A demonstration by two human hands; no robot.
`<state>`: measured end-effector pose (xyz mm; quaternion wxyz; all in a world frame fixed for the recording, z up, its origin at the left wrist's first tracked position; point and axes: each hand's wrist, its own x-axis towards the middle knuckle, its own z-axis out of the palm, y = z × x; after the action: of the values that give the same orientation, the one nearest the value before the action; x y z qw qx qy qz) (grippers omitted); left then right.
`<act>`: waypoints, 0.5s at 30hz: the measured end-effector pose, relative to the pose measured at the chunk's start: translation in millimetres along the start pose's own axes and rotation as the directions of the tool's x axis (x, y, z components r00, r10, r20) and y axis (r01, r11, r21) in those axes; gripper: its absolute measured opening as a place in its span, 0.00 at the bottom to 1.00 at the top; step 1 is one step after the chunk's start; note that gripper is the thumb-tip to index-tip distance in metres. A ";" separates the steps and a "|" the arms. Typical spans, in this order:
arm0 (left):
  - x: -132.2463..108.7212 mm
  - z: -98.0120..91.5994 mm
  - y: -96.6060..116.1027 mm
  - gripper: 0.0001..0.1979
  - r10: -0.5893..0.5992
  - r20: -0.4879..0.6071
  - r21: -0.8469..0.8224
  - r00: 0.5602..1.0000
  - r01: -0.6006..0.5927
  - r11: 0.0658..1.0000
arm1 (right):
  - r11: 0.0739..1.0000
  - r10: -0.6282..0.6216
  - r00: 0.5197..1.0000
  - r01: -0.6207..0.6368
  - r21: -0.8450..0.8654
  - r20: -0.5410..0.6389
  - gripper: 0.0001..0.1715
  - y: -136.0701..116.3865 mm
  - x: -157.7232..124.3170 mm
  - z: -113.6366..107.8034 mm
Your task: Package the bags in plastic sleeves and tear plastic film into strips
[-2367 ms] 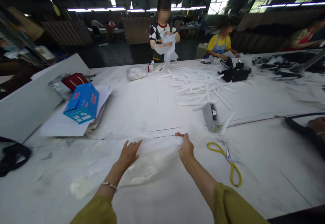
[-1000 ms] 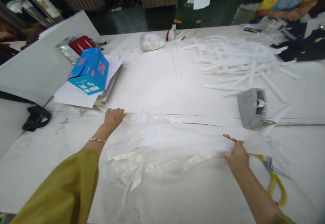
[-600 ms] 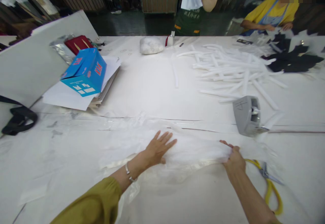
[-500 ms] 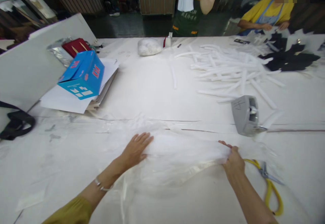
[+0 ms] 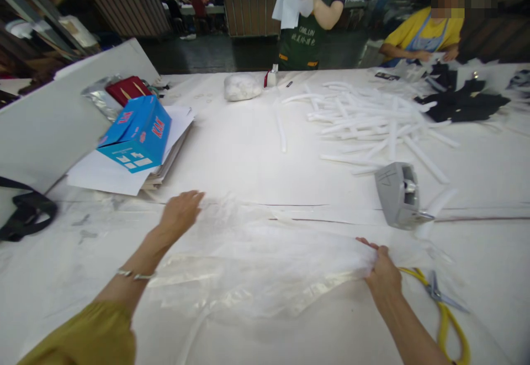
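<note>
A thin, see-through white plastic sheet or bag [image 5: 265, 254] lies crumpled across the near part of the table. My right hand [image 5: 381, 268] grips its right end, fingers wrapped over the edge. At the sheet's upper left, my left hand [image 5: 182, 210] reaches forward; its fingers are close together and slightly blurred, and what they hold, if anything, cannot be made out. Yellow-handled scissors [image 5: 445, 312] lie just right of my right hand, with the blades apart. Beyond that hand stands a grey tape dispenser [image 5: 397, 195].
A blue box [image 5: 136, 133] sits on stacked white sheets [image 5: 111, 180] at left. White foam strips [image 5: 372, 119] are heaped at back right, near black pieces [image 5: 459, 102]. A white bundle [image 5: 242, 87] lies at the back. Two people are across the table.
My left hand has moved left and slightly forward, off the middle of the plastic. My right hand stays at the right end. The plastic's left part looks more spread out.
</note>
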<state>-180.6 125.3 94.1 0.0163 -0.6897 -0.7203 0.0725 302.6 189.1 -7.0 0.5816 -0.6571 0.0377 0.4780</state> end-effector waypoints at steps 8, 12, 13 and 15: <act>74.7 42.3 138.7 0.19 0.431 0.095 -0.203 0.898 -0.406 0.891 | 0.999 -0.021 1.000 0.021 -0.025 -0.014 0.11 2.1 1.9 -0.7; 50.0 52.1 71.4 0.11 0.277 0.263 -0.136 0.924 -0.249 0.959 | 0.999 -0.025 0.999 0.024 -0.035 -0.032 0.10 4.4 6.4 -2.5; 43.7 52.6 50.3 0.09 0.222 0.320 -0.108 0.921 -0.197 0.974 | 0.999 -0.030 0.999 0.029 -0.040 -0.030 0.09 5.1 7.9 -3.5; 29.9 50.9 9.8 0.10 0.100 0.432 -0.038 0.896 -0.092 0.995 | 0.998 -0.036 0.999 0.036 -0.056 -0.008 0.09 6.5 10.7 -5.5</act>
<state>-178.7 151.3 40.2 -0.1536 -0.6910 -0.6716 0.2186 307.7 188.0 -19.7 0.5714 -0.6759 0.0153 0.4652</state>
